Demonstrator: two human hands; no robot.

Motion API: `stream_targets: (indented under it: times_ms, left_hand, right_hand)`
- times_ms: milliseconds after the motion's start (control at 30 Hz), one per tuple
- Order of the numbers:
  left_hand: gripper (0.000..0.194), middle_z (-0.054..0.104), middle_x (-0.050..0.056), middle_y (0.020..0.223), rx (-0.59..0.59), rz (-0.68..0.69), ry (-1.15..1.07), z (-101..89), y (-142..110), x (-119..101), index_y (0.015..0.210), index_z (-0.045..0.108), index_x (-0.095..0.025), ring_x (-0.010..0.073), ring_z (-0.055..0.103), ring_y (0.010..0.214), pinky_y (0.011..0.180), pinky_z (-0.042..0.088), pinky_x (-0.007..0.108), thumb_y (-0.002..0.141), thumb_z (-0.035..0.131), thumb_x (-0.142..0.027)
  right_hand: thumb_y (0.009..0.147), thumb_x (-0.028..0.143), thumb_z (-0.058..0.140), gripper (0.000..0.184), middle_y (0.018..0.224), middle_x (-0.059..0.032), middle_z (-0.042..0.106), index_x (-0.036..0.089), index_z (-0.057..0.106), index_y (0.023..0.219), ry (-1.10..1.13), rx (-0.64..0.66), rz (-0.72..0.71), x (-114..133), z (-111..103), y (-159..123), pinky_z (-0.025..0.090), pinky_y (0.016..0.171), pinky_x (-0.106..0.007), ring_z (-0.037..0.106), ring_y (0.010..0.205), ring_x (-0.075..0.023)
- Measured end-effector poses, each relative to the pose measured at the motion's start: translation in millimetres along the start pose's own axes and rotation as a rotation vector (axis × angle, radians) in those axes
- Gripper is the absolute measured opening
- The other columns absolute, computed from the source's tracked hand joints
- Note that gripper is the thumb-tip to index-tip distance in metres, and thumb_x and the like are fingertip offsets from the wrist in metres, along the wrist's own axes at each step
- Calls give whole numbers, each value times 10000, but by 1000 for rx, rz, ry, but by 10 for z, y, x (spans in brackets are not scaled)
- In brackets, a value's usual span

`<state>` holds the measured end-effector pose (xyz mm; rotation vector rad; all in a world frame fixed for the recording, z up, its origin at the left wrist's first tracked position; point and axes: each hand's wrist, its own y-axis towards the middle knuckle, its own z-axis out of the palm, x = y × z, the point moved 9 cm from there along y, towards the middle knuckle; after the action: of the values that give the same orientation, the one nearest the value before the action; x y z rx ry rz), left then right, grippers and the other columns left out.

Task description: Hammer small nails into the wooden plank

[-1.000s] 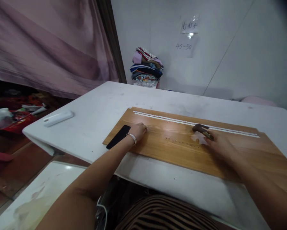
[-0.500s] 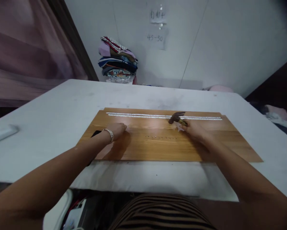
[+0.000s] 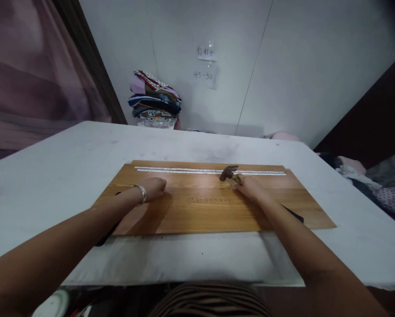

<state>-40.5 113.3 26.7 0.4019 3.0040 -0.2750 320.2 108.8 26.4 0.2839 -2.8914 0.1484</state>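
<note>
My right hand (image 3: 250, 188) is closed round the handle of a claw hammer (image 3: 229, 173), whose dark metal head is up off the wooden board (image 3: 184, 222). On the left part of the board, my left hand (image 3: 153, 189) is closed with its fingers bunched together. Whatever may be between those fingers is too small or hidden to make out. A row of small nails (image 3: 202, 199) dots the board between my two hands. Along the board's far side run two white measuring strips (image 3: 184, 171), just beyond the hammer head.
The board lies on a white table (image 3: 65, 171). Dark flat objects show partly under each forearm, one at left (image 3: 104, 237) and one at right (image 3: 293, 214). Folded cloth (image 3: 156, 99) is stacked by the wall behind, and more cloth (image 3: 387, 198) lies at right.
The head view has tilted up and shifted, so the board and table sit lower and further left. Both hands stay in nearly the same places over the board, hammer still held.
</note>
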Motion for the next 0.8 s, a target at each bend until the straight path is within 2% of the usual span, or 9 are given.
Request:
stream_targets:
  times_ms: [67, 133, 267, 367, 433, 600, 800]
  left_hand:
    - [86, 689, 46, 691, -88, 35, -130, -109, 7, -226, 632, 576, -231, 221, 664, 734, 723, 519, 319, 687, 642, -221]
    - [17, 676, 16, 684, -144, 119, -333, -161, 35, -577, 687, 613, -228, 186, 640, 705, 691, 512, 293, 697, 610, -214]
    - [87, 648, -19, 692, -66, 260, -810, -8, 177, -1387, 803, 631, -194, 128, 597, 642, 622, 490, 245, 719, 606, -203]
    - [132, 622, -37, 674, -4, 271, -998, 183, 314, -1807, 815, 633, -181, 104, 572, 613, 603, 478, 225, 689, 627, -140]
    - [109, 608, -41, 658, -36, 255, -1019, 263, 391, -1921, 773, 630, -176, 99, 565, 613, 611, 472, 220, 685, 648, -114]
    - [58, 652, -26, 700, -139, 204, -902, 367, 453, -1908, 792, 667, -180, 118, 594, 666, 637, 482, 229, 751, 669, -139]
    - [75, 700, 0, 763, -149, 207, -742, 417, 372, -1948, 836, 742, -197, 148, 622, 717, 685, 494, 267, 821, 668, -193]
  right_hand:
    - [972, 431, 549, 316, 1134, -156, 761, 189, 644, 1152, 0, 2, 4, -13, 4, 11, 434, 741, -309, 705, 967, -288]
    - [971, 428, 554, 328, 1116, -149, 766, 192, 638, 1182, -11, 6, 13, -38, 18, 27, 431, 736, -304, 704, 957, -282]
    - [956, 388, 586, 318, 1158, -144, 761, 204, 635, 1210, -57, 5, 20, -70, 46, 42, 427, 751, -293, 697, 992, -277]
    - [957, 376, 583, 314, 1155, -147, 761, 202, 639, 1212, -57, -16, 22, -60, 38, 32, 426, 750, -298, 698, 987, -283]
    - [960, 401, 582, 335, 1157, -150, 760, 198, 637, 1220, -51, -19, 41, -61, 33, 24, 426, 743, -300, 701, 981, -286]
    - [963, 441, 584, 363, 1161, -149, 761, 206, 648, 1232, -55, -18, 71, -64, 17, 32, 430, 755, -293, 695, 1012, -281]
    - [951, 441, 593, 362, 1139, -142, 767, 210, 671, 1219, -35, -28, 84, -86, 7, 36, 435, 764, -298, 693, 986, -277]
